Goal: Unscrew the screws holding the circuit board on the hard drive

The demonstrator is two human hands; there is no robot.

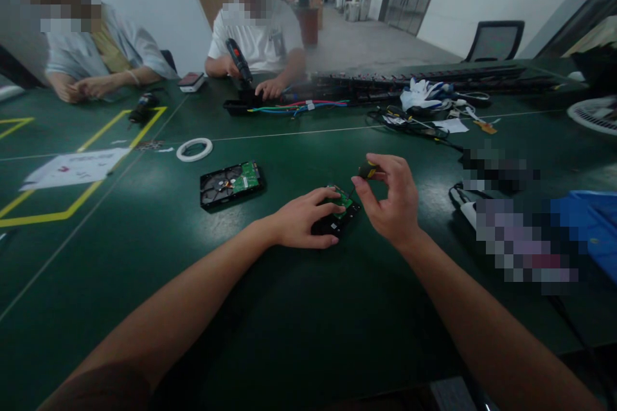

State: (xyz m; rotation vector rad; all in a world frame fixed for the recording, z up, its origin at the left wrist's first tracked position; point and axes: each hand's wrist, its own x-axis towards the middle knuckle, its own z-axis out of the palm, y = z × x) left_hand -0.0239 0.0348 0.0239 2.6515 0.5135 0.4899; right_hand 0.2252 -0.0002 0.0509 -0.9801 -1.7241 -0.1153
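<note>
A hard drive (332, 226) with its green circuit board facing up lies on the table, partly covered by my left hand (306, 218). The fingers of that hand reach over the board and the thumb is along the near side, holding the drive in place. My right hand (393, 202) pinches the dark and yellow handle of a small screwdriver (369, 170) between thumb and fingers. Its thin shaft slants down to the board's right part; whether the tip sits in a screw is too small to tell. A second hard drive (231, 185) rests to the left, board up.
A white tape roll (194, 149) and paper sheets (77, 167) lie at left. Across the green table (308, 327), one person holds a power drill (238, 59) near colored wires (299, 107); another sits beside. Gloves (421, 95), cables and a blue item (590, 225) are at right.
</note>
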